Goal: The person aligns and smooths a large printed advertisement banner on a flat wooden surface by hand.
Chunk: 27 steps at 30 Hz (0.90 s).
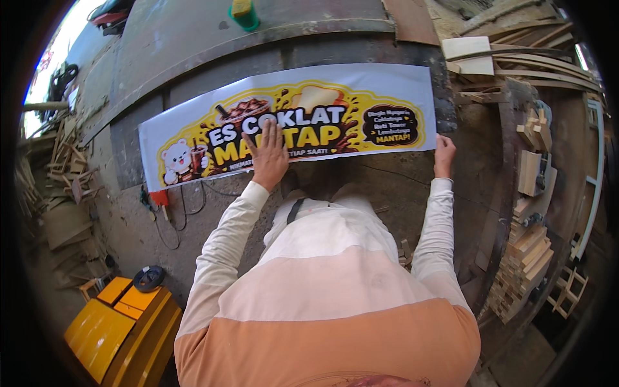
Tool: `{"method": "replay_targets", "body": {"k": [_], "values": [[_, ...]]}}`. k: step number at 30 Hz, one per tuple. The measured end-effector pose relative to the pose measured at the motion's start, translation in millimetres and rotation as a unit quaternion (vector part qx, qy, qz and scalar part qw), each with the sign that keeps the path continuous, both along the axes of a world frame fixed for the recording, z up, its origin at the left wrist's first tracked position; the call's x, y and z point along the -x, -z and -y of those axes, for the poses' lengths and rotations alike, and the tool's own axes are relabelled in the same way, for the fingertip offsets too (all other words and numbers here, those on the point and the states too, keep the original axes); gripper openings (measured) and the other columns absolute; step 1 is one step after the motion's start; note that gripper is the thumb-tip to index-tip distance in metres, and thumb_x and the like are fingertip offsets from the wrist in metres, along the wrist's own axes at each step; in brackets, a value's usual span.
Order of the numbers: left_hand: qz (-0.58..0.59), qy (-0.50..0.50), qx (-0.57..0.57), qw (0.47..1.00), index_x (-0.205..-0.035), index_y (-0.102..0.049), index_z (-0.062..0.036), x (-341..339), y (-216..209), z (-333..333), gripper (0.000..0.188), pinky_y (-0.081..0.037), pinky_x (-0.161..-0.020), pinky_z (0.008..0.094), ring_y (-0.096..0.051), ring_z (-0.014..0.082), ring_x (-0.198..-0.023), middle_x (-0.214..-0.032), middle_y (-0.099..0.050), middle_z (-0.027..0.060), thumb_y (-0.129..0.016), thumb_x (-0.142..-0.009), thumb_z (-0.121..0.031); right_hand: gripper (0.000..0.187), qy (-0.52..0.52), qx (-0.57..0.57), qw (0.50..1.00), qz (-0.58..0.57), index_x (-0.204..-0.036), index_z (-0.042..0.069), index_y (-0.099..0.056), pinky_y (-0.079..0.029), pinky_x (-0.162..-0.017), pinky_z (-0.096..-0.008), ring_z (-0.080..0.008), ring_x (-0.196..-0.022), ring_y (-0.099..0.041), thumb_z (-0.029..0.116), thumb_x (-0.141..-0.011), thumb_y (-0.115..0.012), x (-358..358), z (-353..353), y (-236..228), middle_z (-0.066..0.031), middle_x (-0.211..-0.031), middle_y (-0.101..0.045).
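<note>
A long printed banner [309, 132], white with a yellow and brown food design and a white cartoon bear, lies along the near edge of a dark workbench [193, 55]. Its lower edge reaches the bench's front edge. My left hand [269, 156] rests flat on the banner, left of its middle, fingers spread. At the banner's lower right corner, my right hand [443, 155] is closed, pinching that corner. The fingertips of the right hand are partly hidden.
A green container [245, 18] with a yellow sponge-like block stands farther back on the bench. Stacked wood strips [522, 271] fill the right side. Wood scraps [68, 161] and a yellow cabinet-like object [116, 329] are at left. A red-ended cord [159, 198] hangs below the bench.
</note>
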<state>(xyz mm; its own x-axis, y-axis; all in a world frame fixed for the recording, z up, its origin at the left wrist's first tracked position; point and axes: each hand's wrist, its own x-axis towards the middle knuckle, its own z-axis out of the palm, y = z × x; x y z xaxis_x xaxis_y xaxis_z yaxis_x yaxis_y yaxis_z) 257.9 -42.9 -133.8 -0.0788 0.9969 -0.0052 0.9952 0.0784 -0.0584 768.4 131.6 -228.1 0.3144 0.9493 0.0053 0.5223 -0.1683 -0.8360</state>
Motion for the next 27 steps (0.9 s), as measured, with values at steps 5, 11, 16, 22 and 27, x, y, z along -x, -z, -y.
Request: {"method": "replay_targets", "body": {"k": [5,11,16,22,27], "values": [[0.003,-0.002,-0.006,1.0,-0.146,-0.04,-0.0062,-5,0,1,0.056,0.012,-0.108,0.0718,-0.021,0.0201,-0.147,-0.156,-0.031,0.0072,-0.042,-0.094,-0.027,0.024,0.013,0.021,1.0,0.011,-0.092,-0.005,-0.068,-0.048,-0.07,-0.0297,-0.0128,-0.075,-0.059,0.019,-0.089,-0.068,10,-2,-10,-0.007,-0.081,-0.068],[-0.003,0.005,-0.006,1.0,-0.147,-0.038,-0.006,-7,2,-1,0.056,0.012,-0.108,0.0705,-0.021,0.0201,-0.148,-0.157,-0.031,0.0066,-0.042,-0.094,-0.025,0.031,0.028,0.043,0.997,0.063,-0.089,-0.005,-0.067,-0.048,-0.071,-0.0318,-0.0164,-0.076,-0.06,0.025,-0.083,-0.075,14,-9,-15,-0.0086,-0.081,-0.067],[-0.017,0.005,-0.004,1.0,-0.146,-0.038,-0.0052,-9,4,3,0.057,0.009,-0.108,0.0725,-0.021,0.0207,-0.148,-0.156,-0.031,0.0065,-0.043,-0.093,-0.026,0.039,0.049,-0.002,0.993,0.111,-0.077,-0.004,-0.065,-0.049,-0.068,-0.0363,-0.0208,-0.069,-0.06,0.03,-0.074,-0.084,32,-24,-8,-0.0115,-0.074,-0.065],[-0.008,0.019,-0.017,1.0,-0.144,-0.041,-0.0022,-4,3,-2,0.056,0.005,-0.109,0.0731,-0.023,0.0202,-0.147,-0.155,-0.033,0.0084,-0.041,-0.095,-0.028,0.024,0.007,0.015,1.0,0.017,-0.079,-0.005,-0.068,-0.043,-0.06,-0.0286,-0.0087,-0.065,-0.051,0.015,-0.078,-0.079,-2,-23,16,-0.0023,-0.072,-0.063],[-0.009,0.0,-0.008,1.0,-0.147,-0.035,-0.0019,-7,4,5,0.058,0.009,-0.109,0.0709,-0.022,0.019,-0.147,-0.157,-0.03,0.0084,-0.037,-0.097,-0.031,0.015,-0.039,0.047,0.995,-0.081,-0.076,-0.004,-0.065,-0.037,-0.059,-0.0272,-0.0072,-0.065,-0.046,0.007,-0.082,-0.073,7,-24,-6,0.0025,-0.069,-0.058]]}}
